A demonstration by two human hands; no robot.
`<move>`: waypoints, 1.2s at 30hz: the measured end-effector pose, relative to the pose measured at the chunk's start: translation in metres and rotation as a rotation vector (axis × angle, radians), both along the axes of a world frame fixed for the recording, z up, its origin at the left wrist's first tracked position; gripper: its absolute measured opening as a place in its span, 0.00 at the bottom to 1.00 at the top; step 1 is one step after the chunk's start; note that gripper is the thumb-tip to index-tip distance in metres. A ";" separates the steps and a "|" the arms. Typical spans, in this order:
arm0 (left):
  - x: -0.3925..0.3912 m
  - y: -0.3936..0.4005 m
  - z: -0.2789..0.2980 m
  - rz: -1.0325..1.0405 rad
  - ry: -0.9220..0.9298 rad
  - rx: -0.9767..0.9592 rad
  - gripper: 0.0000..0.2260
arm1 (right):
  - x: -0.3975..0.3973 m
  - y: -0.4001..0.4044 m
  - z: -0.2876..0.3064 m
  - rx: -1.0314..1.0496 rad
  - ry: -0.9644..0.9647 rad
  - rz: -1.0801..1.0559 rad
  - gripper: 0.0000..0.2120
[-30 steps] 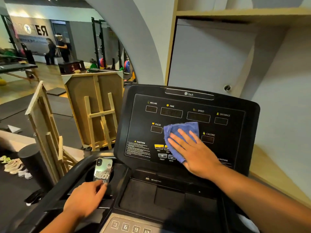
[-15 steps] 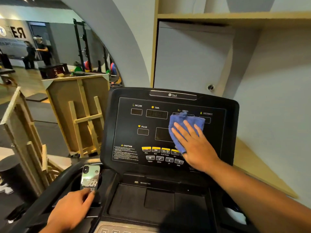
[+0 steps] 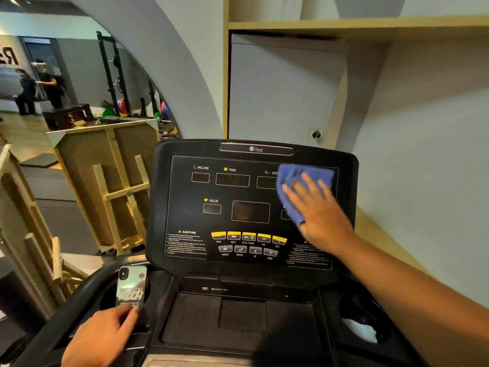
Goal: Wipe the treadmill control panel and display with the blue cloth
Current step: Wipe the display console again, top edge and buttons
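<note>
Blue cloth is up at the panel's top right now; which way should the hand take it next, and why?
Probably sweep left along the top row: the right hand presses the blue cloth over the SPEED end, while the TIME window and INCLINE window lie uncovered.

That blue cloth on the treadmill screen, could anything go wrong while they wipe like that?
A few things might. The right hand presses the blue cloth just above the yellow buttons; a downward stroke could press one. The phone stands upright in the cup holder, touched only by the left hand, so a bump might tip it. The panel's left side could get missed.
</note>
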State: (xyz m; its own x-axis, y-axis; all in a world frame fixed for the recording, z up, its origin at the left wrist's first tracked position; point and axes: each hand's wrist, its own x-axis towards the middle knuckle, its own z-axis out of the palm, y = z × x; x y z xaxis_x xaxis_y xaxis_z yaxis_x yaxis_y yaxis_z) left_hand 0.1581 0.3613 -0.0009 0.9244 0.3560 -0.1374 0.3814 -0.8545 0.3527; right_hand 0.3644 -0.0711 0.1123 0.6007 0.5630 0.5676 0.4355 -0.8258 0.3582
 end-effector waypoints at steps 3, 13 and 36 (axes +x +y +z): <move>0.000 0.000 -0.001 0.002 0.020 0.000 0.09 | 0.018 -0.027 0.040 0.385 0.021 -0.180 0.31; -0.003 0.005 -0.010 0.012 -0.015 -0.006 0.13 | 0.014 0.018 0.035 0.166 0.044 -0.110 0.32; -0.006 0.005 -0.018 -0.021 -0.091 0.061 0.16 | -0.054 0.106 -0.071 -0.487 0.371 0.491 0.28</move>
